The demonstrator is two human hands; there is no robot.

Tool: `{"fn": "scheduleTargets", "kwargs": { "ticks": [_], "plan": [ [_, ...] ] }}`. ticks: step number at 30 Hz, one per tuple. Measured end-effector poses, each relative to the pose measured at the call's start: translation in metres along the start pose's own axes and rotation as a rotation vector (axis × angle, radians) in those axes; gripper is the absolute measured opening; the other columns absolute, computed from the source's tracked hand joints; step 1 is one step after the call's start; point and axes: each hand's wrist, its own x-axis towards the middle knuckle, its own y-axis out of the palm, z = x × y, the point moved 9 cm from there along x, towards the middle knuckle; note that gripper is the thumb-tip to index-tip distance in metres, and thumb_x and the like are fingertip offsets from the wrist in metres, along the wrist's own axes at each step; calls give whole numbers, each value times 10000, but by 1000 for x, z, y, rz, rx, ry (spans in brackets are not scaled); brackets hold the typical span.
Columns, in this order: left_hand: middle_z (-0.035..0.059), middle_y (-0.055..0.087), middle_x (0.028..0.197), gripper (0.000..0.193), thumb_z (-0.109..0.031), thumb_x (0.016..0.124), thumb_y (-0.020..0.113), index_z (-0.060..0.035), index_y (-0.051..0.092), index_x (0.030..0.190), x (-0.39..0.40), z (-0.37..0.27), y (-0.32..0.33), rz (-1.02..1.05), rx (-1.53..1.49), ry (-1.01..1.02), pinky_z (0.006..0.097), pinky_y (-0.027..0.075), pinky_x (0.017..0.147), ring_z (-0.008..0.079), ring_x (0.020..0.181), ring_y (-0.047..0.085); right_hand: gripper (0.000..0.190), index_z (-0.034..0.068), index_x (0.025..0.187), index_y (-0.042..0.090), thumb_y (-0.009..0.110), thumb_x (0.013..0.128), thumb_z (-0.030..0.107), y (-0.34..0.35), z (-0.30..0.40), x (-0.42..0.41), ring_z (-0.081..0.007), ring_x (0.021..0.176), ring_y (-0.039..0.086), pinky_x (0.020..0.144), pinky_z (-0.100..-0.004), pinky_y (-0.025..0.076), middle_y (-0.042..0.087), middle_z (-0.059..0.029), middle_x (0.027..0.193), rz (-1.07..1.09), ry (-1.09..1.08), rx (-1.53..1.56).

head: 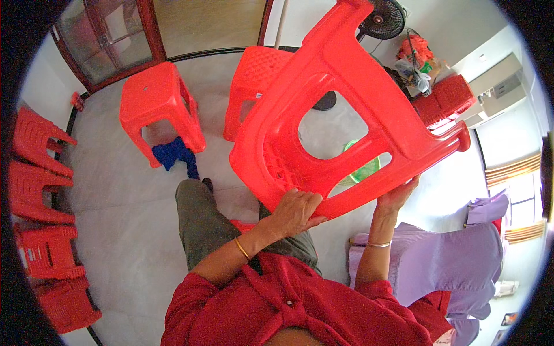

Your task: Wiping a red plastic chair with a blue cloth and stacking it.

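A red plastic stool is held up and tilted in front of me, its legs pointing up and to the right. Ribs show inside, under its seat. My left hand, with a gold-coloured bangle at the wrist, grips the stool's near lower edge, fingers curled over the rim. Behind a lower leg, my right hand supports the stool from the outer side; most of its fingers are hidden. Past my left knee, a second red stool stands upright on the floor with a dark blue cloth by its legs.
Another red stool stands behind the held one, partly hidden. Red plastic chairs line the left wall. A green basket shows through the stool's openings. Lilac-covered furniture is at right, a black fan at the back.
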Motion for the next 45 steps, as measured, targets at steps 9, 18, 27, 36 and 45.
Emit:
{"fn": "scheduleTargets", "kwargs": {
  "ticks": [9, 18, 27, 36, 45],
  "plan": [
    [130, 589, 815, 451, -462, 834, 576, -33, 511, 955, 1, 2, 4, 26, 23, 0, 414, 411, 713, 291, 778, 577, 616, 61, 1299, 435, 493, 881, 510, -2, -3, 1, -280, 1172, 497, 994, -438, 401, 514, -90, 1294, -14, 27, 73],
    [161, 602, 873, 509, -456, 801, 627, -9, 522, 1020, 2, 5, 7, 27, -29, 5, 441, 423, 711, 329, 800, 581, 449, 99, 1255, 470, 440, 932, 409, 3, -3, -1, -238, 1084, 555, 905, -407, 486, 566, -70, 1209, 49, 52, 134],
    [161, 599, 893, 533, -451, 799, 633, 4, 511, 1050, 4, 8, 12, 55, -4, 1, 446, 427, 751, 330, 836, 577, 506, 97, 1262, 472, 480, 903, 453, -16, -7, 4, -249, 1123, 530, 940, -422, 458, 555, -75, 1234, -24, 73, 121],
    [166, 593, 887, 521, -463, 792, 633, -5, 511, 1008, 9, 11, 13, 66, -28, 26, 441, 422, 762, 329, 838, 577, 580, 45, 1289, 455, 526, 877, 448, -22, -8, 4, -268, 1169, 506, 990, -440, 421, 529, -100, 1284, -49, 93, 180],
    [166, 599, 869, 516, -474, 794, 621, -8, 510, 986, 6, 10, 13, 145, -64, 0, 449, 425, 733, 344, 813, 579, 623, 22, 1298, 427, 481, 870, 471, -12, 1, -3, -297, 1183, 491, 1005, -440, 397, 502, -119, 1302, -152, 40, 28]
  ]
}}
